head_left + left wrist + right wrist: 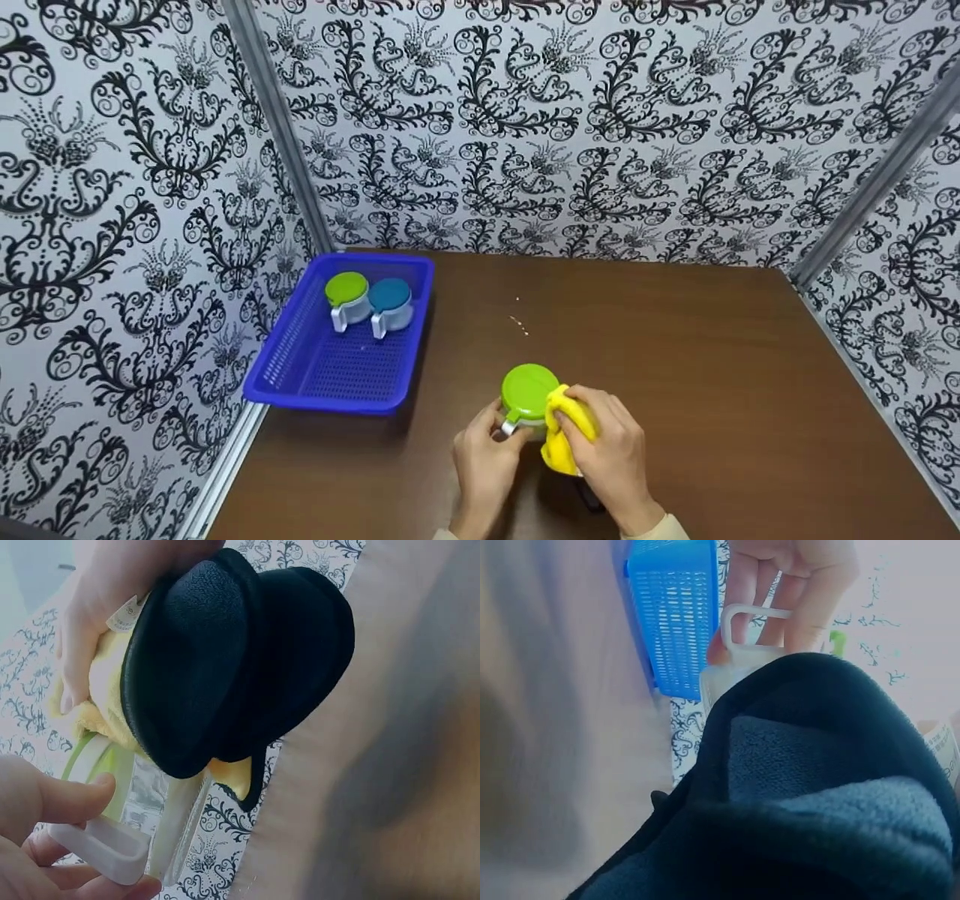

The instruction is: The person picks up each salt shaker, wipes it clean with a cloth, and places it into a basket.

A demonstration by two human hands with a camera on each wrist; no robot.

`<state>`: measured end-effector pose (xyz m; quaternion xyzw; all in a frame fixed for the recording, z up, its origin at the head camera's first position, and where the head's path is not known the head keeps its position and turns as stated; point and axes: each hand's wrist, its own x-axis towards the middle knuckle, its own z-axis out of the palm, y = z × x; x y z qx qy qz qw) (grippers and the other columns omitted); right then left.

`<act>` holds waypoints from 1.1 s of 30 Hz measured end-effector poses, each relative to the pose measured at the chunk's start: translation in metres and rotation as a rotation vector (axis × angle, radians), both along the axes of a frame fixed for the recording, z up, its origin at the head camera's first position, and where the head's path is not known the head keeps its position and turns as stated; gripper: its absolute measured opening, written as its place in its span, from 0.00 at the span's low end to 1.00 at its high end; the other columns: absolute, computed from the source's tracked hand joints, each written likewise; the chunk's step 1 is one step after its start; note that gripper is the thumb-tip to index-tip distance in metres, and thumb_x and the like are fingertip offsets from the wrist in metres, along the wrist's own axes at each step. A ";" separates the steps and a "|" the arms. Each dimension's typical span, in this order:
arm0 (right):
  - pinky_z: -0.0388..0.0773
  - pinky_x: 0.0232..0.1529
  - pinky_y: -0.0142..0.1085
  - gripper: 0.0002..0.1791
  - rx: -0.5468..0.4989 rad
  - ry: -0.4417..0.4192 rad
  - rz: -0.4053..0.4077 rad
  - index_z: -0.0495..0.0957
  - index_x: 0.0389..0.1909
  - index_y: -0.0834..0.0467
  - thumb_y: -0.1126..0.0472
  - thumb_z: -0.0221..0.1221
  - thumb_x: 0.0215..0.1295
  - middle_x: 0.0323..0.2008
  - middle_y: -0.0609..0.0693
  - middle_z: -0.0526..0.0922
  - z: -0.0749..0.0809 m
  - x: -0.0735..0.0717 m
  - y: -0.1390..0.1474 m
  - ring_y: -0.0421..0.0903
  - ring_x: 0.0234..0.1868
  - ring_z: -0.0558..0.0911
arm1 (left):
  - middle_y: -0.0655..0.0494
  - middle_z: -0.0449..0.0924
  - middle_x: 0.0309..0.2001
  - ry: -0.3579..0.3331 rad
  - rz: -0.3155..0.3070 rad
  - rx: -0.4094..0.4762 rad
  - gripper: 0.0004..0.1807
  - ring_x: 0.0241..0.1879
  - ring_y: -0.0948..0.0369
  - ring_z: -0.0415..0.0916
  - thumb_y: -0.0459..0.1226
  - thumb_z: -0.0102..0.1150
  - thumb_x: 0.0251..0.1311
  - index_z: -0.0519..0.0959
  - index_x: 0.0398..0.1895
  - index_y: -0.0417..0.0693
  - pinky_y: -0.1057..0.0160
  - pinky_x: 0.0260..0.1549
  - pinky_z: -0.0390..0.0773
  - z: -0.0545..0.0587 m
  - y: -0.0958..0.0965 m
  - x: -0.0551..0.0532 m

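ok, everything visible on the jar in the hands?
The jar has a round, glossy green lid with a small tab, a clear, plastic-looking body and a white loop handle. The lid is on, facing up in the head view. It is right of the basket; whether its base touches the table is hidden. The left hand grips the handle; the right hand holds a yellow cloth against the jar.

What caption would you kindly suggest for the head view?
Left hand holds a green-lidded jar; right hand holds a yellow cloth against it, blue basket nearby.
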<state>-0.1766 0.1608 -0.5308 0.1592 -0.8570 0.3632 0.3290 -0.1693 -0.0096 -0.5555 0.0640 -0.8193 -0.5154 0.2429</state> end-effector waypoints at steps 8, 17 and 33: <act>0.79 0.44 0.32 0.22 -0.005 0.007 -0.019 0.82 0.50 0.46 0.55 0.76 0.54 0.45 0.36 0.83 -0.006 0.002 -0.001 0.38 0.43 0.80 | 0.57 0.87 0.47 0.006 -0.006 0.001 0.21 0.36 0.63 0.85 0.38 0.84 0.36 0.74 0.18 0.59 0.63 0.34 0.83 0.003 -0.002 0.000; 0.73 0.49 0.23 0.24 -0.057 0.060 -0.016 0.82 0.50 0.48 0.60 0.77 0.52 0.45 0.41 0.84 -0.013 0.004 -0.001 0.42 0.44 0.82 | 0.55 0.88 0.46 0.070 0.013 -0.010 0.20 0.35 0.63 0.85 0.39 0.85 0.33 0.76 0.17 0.59 0.62 0.31 0.82 0.003 -0.002 -0.001; 0.81 0.38 0.37 0.23 0.024 0.057 -0.059 0.81 0.47 0.49 0.60 0.78 0.49 0.42 0.40 0.83 -0.040 -0.004 0.004 0.38 0.40 0.81 | 0.53 0.87 0.45 0.058 -0.036 0.138 0.20 0.40 0.60 0.86 0.33 0.84 0.35 0.77 0.18 0.56 0.67 0.33 0.83 0.013 -0.007 -0.002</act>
